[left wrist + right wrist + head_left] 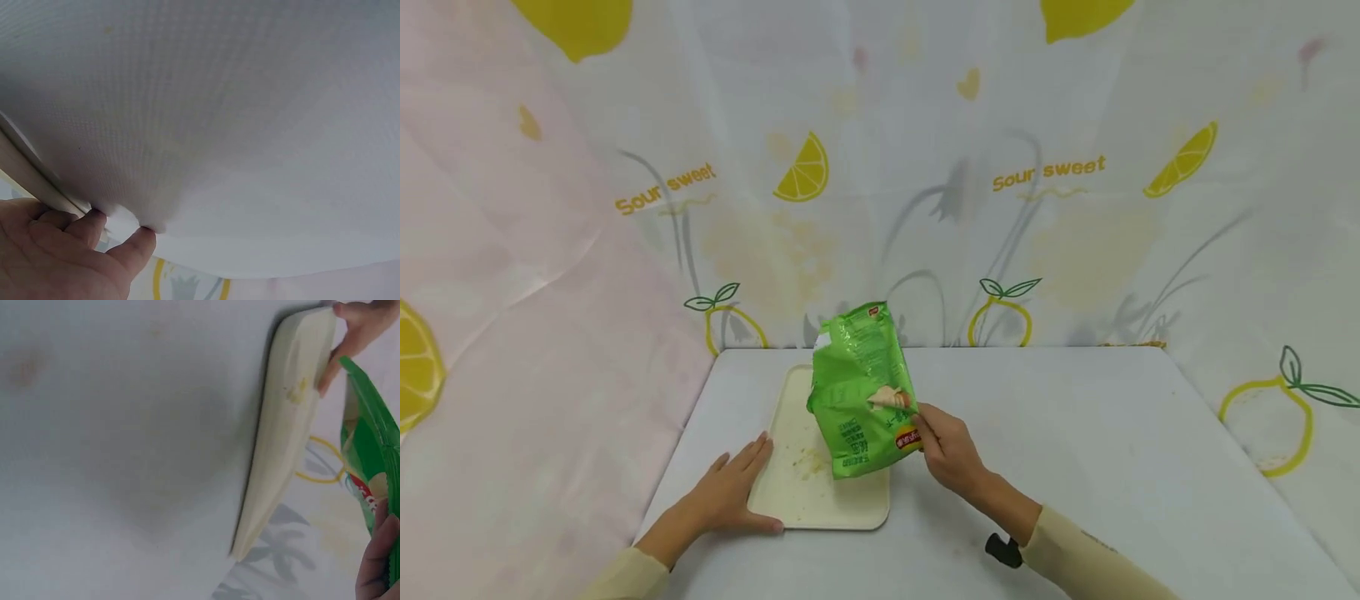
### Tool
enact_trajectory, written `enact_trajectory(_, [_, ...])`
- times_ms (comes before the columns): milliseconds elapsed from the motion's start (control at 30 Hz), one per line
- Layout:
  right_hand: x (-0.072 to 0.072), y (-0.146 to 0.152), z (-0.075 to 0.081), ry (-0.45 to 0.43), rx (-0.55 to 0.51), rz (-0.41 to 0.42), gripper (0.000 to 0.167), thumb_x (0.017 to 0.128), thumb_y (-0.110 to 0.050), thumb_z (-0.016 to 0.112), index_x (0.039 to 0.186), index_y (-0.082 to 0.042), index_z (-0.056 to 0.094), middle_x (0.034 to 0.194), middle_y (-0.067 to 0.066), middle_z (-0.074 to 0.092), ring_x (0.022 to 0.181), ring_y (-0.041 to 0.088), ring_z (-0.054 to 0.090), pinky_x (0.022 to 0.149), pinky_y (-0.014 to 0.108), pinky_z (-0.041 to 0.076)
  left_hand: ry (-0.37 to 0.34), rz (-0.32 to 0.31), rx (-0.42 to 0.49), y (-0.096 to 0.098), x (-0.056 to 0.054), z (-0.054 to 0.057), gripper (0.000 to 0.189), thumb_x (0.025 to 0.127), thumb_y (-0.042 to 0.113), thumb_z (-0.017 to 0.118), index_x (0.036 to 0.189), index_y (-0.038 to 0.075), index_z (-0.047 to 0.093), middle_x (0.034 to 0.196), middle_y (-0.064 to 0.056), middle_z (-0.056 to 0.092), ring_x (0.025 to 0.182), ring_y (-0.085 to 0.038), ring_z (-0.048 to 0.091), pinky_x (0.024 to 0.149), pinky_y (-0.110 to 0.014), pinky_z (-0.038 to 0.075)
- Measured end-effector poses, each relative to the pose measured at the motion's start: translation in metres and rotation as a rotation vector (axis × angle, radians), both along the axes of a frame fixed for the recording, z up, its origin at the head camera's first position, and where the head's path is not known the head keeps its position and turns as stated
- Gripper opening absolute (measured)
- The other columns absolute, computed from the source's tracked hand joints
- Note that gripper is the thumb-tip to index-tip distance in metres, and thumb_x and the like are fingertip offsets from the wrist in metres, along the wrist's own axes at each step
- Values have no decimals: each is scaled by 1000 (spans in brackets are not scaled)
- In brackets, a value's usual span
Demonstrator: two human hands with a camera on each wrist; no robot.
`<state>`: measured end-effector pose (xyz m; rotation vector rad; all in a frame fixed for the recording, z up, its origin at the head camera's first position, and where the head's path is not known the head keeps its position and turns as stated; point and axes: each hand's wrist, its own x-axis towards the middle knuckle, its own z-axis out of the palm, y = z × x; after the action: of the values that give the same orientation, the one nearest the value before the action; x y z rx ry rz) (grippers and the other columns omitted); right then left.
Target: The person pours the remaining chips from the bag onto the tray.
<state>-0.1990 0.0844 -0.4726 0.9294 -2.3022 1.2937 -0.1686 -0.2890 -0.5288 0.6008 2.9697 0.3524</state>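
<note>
My right hand (pixel 951 454) grips a green chip bag (pixel 861 392) by its lower right corner, thumb on the near face. The bag is tilted above a cream rectangular tray (pixel 850 507) and hides part of it. Yellowish crumbs (pixel 809 461) lie on the tray near its middle. Along the tray's left edge rests my left hand (pixel 724 496), fingers extended and thumb spread toward the near edge. In the left wrist view, this hand (pixel 75 259) touches the tray's side (pixel 37 172). The right wrist view has the bag (pixel 378 419) at its right border.
A white table (pixel 1060 467) carries the tray on its left half. Behind and beside it hangs a pale curtain (pixel 887 125) printed with lemons. A small black object (pixel 1003 551) sits at the right sleeve (pixel 1082 554).
</note>
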Motion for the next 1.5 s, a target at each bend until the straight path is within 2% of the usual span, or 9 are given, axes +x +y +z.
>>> enact_trajectory(233, [1,0,-9,-16,121,-13,21,101,-5,52,116,-2,68,89,3,72,71,2,58,62,19,51,-28,3,20,3,2,1,135,61,83,69,153,-5,26,160,-24,25,143,-44,34,109,-71,27])
enact_trajectory(400, [0,1,-8,-34,161,-27,22,102,-7,52,116,-3,68,88,2,71,71,2,58,62,19,51,-38,1,37,6,2,3,134,61,81,72,153,-5,25,161,-25,24,144,-45,33,109,-71,26])
enact_trajectory(500, [1,1,-5,-61,131,-38,22,102,-7,52,116,-2,68,85,1,70,69,0,55,60,19,49,-56,-3,38,6,3,2,135,62,81,70,154,-5,23,161,-25,22,145,-45,31,110,-71,25])
enact_trajectory(633, [1,0,-3,-45,58,-27,22,101,-5,51,116,0,67,85,3,70,69,2,55,59,20,50,-57,1,20,5,4,3,135,62,83,70,154,-4,24,161,-24,23,145,-44,32,110,-70,25])
enact_trajectory(800, [0,-3,-6,-40,103,30,23,101,-5,51,117,-1,68,90,5,72,72,2,58,62,19,52,-59,14,8,2,6,4,135,61,83,69,154,-4,25,161,-23,24,144,-44,33,109,-70,27])
enact_trajectory(1100, [-1,-5,-7,-2,143,4,21,101,-6,53,115,-3,68,89,2,71,71,1,56,61,18,50,4,26,-16,-3,8,-1,134,60,85,67,152,-4,29,159,-23,29,141,-43,39,107,-68,31])
enact_trajectory(1267, [-4,-7,-5,42,24,-24,19,99,-1,53,111,0,68,82,4,69,67,2,55,57,19,49,-24,14,2,-2,8,0,134,62,84,68,153,-4,26,160,-23,26,142,-44,36,108,-69,29])
enact_trajectory(1367, [-6,-8,-4,42,21,-29,18,99,-1,54,110,0,68,82,6,70,66,4,56,57,19,49,-37,8,23,-1,5,1,133,63,82,69,154,-4,24,161,-23,24,144,-44,33,109,-70,27])
enact_trajectory(1500, [-5,-8,-6,25,89,-47,20,98,-2,56,113,-1,69,89,6,73,70,3,59,60,19,51,-42,9,48,-1,2,0,134,62,80,72,154,-4,24,161,-24,23,145,-45,31,110,-72,23])
